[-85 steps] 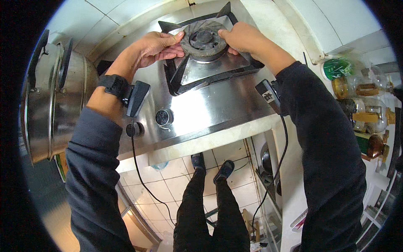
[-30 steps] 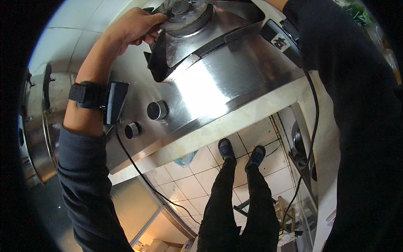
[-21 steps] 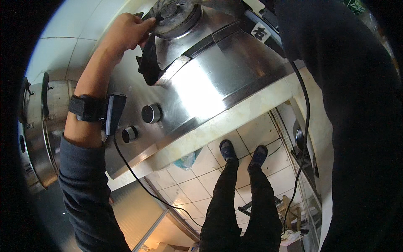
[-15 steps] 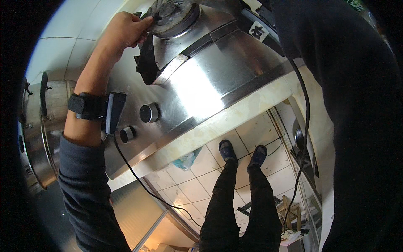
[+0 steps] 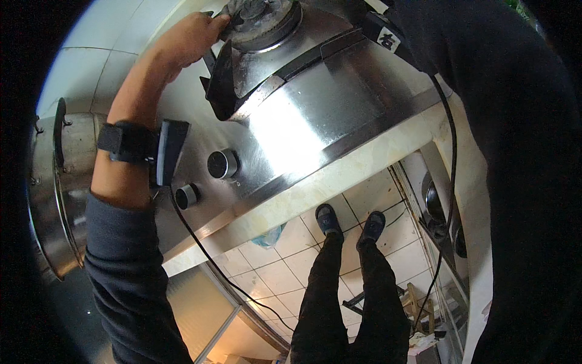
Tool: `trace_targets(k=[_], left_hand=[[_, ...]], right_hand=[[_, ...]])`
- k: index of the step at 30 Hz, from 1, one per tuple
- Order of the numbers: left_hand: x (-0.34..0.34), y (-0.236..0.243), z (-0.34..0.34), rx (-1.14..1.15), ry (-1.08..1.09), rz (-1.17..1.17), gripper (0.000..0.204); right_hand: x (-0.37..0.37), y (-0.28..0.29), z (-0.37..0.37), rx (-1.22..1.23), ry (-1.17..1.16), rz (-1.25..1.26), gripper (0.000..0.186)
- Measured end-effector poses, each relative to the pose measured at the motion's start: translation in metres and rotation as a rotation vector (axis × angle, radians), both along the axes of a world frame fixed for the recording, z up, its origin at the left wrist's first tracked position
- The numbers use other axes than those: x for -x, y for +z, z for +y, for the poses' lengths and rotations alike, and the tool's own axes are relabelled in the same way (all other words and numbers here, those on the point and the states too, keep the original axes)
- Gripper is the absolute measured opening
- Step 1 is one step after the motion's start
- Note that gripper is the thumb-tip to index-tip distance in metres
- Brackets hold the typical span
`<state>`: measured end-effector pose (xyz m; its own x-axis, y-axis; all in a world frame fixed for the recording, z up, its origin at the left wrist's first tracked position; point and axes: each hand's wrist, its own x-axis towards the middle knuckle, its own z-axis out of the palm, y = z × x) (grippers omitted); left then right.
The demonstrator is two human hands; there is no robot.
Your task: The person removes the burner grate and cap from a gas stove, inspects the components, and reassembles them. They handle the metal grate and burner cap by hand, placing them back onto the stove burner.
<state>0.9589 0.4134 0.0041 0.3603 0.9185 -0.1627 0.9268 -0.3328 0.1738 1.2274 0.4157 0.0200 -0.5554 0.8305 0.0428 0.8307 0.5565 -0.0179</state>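
Note:
At the far left part of a steel gas stove point(image 5: 291, 115), my left hand point(image 5: 189, 41) is closed on the edge of a black pan support point(image 5: 225, 91). My thumb and fingers pinch its far corner, beside the round burner point(image 5: 260, 24). The support's black rim curves around the burner and along its near side. My right arm, in a dark sleeve point(image 5: 521, 151), reaches toward the upper edge of the head view, and its hand is out of the picture. A black device point(image 5: 174, 151) is strapped to my left wrist.
Two control knobs point(image 5: 222, 164) stick up near the stove's front left. A large steel pot point(image 5: 76, 188) stands to the left. Black cables point(image 5: 450, 151) hang from both wrists. Below the pale counter edge point(image 5: 339, 173) are a tiled floor point(image 5: 291, 242) and a wooden stool point(image 5: 421, 306).
The view has shifted slightly, so the stove and knobs appear a little farther right. My left hand keeps its hold on the pan support's edge.

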Motion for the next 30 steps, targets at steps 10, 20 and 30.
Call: trace_targets(k=[10,20,30], left_hand=[[0.009,-0.025,0.04,-0.359,-0.163,0.17,0.049],[-0.025,0.021,-0.015,0.072,0.061,0.14,0.067],[-0.027,0.01,-0.043,0.175,0.214,-0.149,0.063]], right_hand=[[-0.011,-0.001,0.004,0.132,0.123,-0.116,0.044],[0.0,0.019,-0.028,0.045,-0.234,0.041,0.059],[0.008,-0.001,-0.003,-0.096,0.001,0.007,0.04]])
